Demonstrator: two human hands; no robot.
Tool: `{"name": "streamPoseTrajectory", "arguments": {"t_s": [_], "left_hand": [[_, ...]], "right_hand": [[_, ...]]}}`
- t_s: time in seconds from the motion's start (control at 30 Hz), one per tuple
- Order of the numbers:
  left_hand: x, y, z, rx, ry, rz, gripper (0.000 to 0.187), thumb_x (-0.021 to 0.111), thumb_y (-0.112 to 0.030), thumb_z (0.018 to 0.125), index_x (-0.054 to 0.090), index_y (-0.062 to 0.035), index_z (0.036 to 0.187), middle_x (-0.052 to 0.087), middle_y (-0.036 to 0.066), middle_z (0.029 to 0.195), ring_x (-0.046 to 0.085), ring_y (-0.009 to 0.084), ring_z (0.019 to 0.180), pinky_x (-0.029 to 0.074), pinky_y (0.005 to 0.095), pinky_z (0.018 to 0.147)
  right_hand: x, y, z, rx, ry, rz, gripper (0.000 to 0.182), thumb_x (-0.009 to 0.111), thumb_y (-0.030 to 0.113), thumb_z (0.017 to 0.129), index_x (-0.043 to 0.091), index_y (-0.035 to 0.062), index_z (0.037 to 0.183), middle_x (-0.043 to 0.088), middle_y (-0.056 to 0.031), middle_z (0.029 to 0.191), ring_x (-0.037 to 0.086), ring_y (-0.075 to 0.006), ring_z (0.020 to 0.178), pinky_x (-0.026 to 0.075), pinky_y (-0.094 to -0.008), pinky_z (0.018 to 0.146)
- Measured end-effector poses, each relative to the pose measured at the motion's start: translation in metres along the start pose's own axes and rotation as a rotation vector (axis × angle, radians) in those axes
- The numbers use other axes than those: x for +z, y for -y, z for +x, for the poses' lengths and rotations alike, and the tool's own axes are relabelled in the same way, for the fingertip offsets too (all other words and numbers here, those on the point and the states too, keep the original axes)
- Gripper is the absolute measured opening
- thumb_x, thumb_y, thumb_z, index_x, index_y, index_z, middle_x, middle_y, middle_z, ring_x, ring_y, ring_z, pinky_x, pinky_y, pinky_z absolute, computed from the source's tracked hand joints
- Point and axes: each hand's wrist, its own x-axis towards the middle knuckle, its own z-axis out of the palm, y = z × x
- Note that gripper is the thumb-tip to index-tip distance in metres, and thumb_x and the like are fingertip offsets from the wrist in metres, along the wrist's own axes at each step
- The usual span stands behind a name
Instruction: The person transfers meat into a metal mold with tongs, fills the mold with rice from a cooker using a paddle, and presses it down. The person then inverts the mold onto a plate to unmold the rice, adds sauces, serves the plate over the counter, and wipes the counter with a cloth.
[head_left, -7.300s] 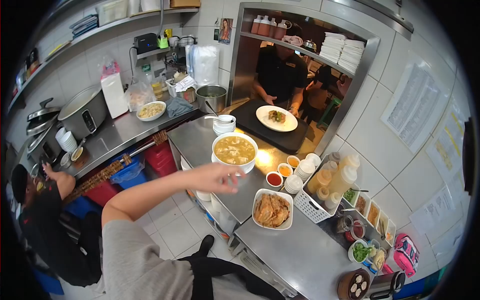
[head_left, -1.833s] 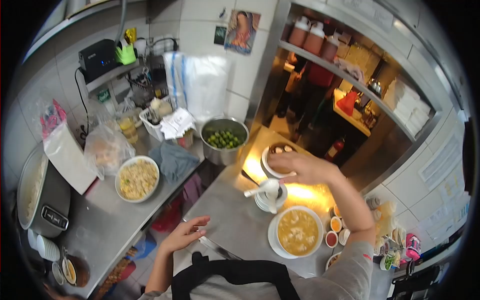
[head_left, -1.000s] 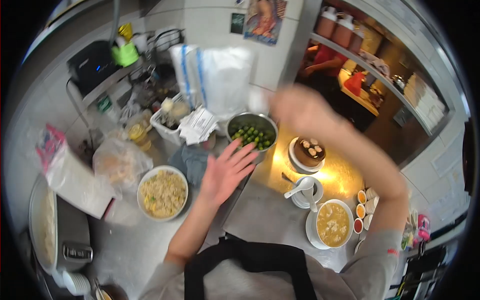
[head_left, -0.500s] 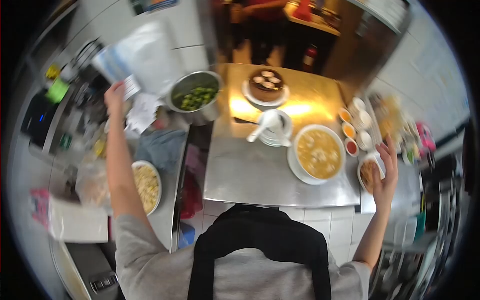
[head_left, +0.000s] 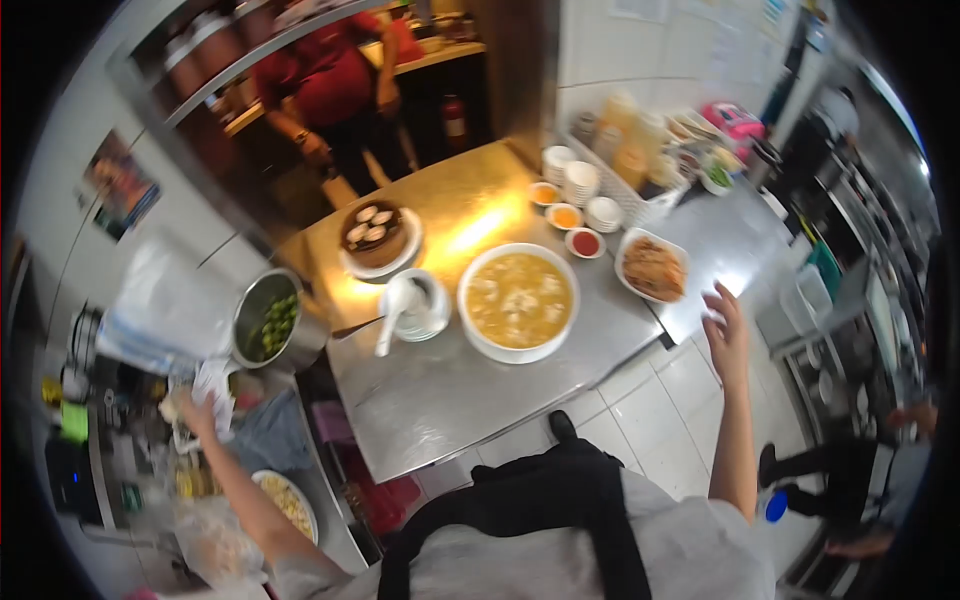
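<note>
My left hand (head_left: 197, 414) reaches low over the cluttered left-hand counter, beside crumpled white paper slips (head_left: 214, 388) and a grey-blue cloth (head_left: 272, 432). Its fingers are blurred, and I cannot tell whether a slip is between them. My right hand (head_left: 727, 328) is held up in the air with fingers apart and nothing in it. Closest to it is a white bowl of shredded brown food (head_left: 653, 267) at the steel counter's right end. A large white bowl of yellow soup (head_left: 518, 298) stands on a plate in the middle.
On the counter (head_left: 420, 410) are a bamboo steamer (head_left: 378, 236), stacked bowls with spoons (head_left: 415, 305) and sauce cups (head_left: 584, 242). A pot of greens (head_left: 270, 325) and a fried-rice dish (head_left: 285, 503) are at left. A person in red (head_left: 325, 75) stands beyond the pass; others are at right.
The view has swung to the right. My left hand, which held up a white slip, is now lower among the papers. My right hand has drawn back from the shredded-food bowl.
</note>
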Motion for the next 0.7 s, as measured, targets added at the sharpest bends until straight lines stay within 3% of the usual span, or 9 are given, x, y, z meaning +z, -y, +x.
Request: {"name": "streamPoseTrajectory", "arguments": {"t_s": [0.13,0.2,0.23,0.27,0.4,0.47,0.53,0.63,0.7], "left_hand": [[-0.081,-0.036,-0.023,-0.207,0.143,-0.366,0.071,0.069,-0.029,0.077,0.037,0.0065,0.129,0.041,0.020,0.132,0.042,0.0318,0.120,0.034,0.0369,0.099],[-0.112,-0.046,-0.049,-0.275,0.065,-0.800,0.062,0.062,-0.023,0.084,0.034,0.0048,0.132,0.041,0.017,0.132,0.043,0.0290,0.118,0.034,0.0353,0.099],[-0.135,-0.058,-0.064,-0.249,0.068,-0.809,0.057,0.059,-0.023,0.086,0.036,-0.0012,0.133,0.044,0.016,0.130,0.044,0.0251,0.116,0.036,0.0340,0.095],[-0.176,-0.097,-0.087,-0.229,0.065,-0.817,0.052,0.056,-0.022,0.088,0.038,-0.0073,0.134,0.047,0.014,0.127,0.046,0.0211,0.114,0.038,0.0328,0.091],[-0.284,-0.268,-0.177,-0.393,0.053,-0.901,0.054,0.054,-0.026,0.089,0.034,-0.0030,0.134,0.046,0.015,0.128,0.048,0.0224,0.112,0.041,0.0345,0.091],[-0.304,-0.331,-0.219,-0.499,0.331,-1.132,0.055,0.055,-0.029,0.088,0.036,-0.0051,0.134,0.050,0.012,0.123,0.051,0.0180,0.107,0.044,0.0318,0.086],[-0.311,-0.414,-0.249,-0.427,0.565,-1.272,0.056,0.058,-0.031,0.086,0.038,-0.0063,0.133,0.054,0.011,0.118,0.054,0.0160,0.101,0.046,0.0300,0.082],[-0.297,-0.493,-0.276,-0.347,0.980,-1.225,0.053,0.058,-0.025,0.087,0.038,-0.0062,0.132,0.055,0.009,0.116,0.055,0.0150,0.099,0.046,0.0269,0.079],[-0.273,-0.505,-0.303,-0.294,1.043,-1.120,0.053,0.060,-0.023,0.085,0.040,-0.0033,0.130,0.056,0.012,0.115,0.055,0.0204,0.104,0.045,0.0316,0.087]], "right_hand": [[-0.015,-0.090,0.061,0.157,-0.179,0.210,0.031,0.055,0.007,0.082,0.055,0.0012,0.113,0.057,-0.0079,0.113,0.057,-0.0164,0.094,0.048,-0.0290,0.075],[-0.023,-0.108,0.089,0.263,-0.167,0.362,0.031,0.054,0.010,0.083,0.055,0.0014,0.113,0.058,-0.0075,0.110,0.057,-0.0158,0.092,0.048,-0.0285,0.074],[-0.029,-0.118,0.101,0.349,-0.162,0.520,0.031,0.054,0.012,0.083,0.056,0.0016,0.113,0.058,-0.0071,0.107,0.057,-0.0151,0.090,0.047,-0.0280,0.073],[-0.035,-0.131,0.112,0.343,-0.155,0.517,0.031,0.054,0.012,0.083,0.056,0.0016,0.113,0.058,-0.0071,0.107,0.057,-0.0151,0.090,0.047,-0.0280,0.073],[-0.032,-0.194,0.168,0.357,-0.027,0.555,0.029,0.053,0.012,0.083,0.058,0.0014,0.109,0.059,-0.0058,0.102,0.058,-0.0142,0.086,0.047,-0.0274,0.070],[-0.031,-0.217,0.192,0.336,0.069,0.462,0.030,0.053,0.012,0.082,0.058,0.0015,0.109,0.060,-0.0059,0.100,0.057,-0.0136,0.086,0.048,-0.0272,0.069],[-0.034,-0.246,0.216,0.284,0.127,0.419,0.030,0.053,0.013,0.081,0.058,0.0019,0.109,0.061,-0.0063,0.101,0.057,-0.0131,0.086,0.048,-0.0274,0.069],[-0.027,-0.246,0.253,0.088,0.145,0.362,0.031,0.053,0.013,0.082,0.057,0.0025,0.111,0.060,-0.0051,0.107,0.057,-0.0135,0.088,0.046,-0.0271,0.070],[-0.016,-0.248,0.270,0.053,0.222,0.529,0.036,0.057,0.020,0.084,0.054,0.0056,0.117,0.058,-0.0044,0.115,0.057,-0.0139,0.095,0.044,-0.0266,0.076]]}}
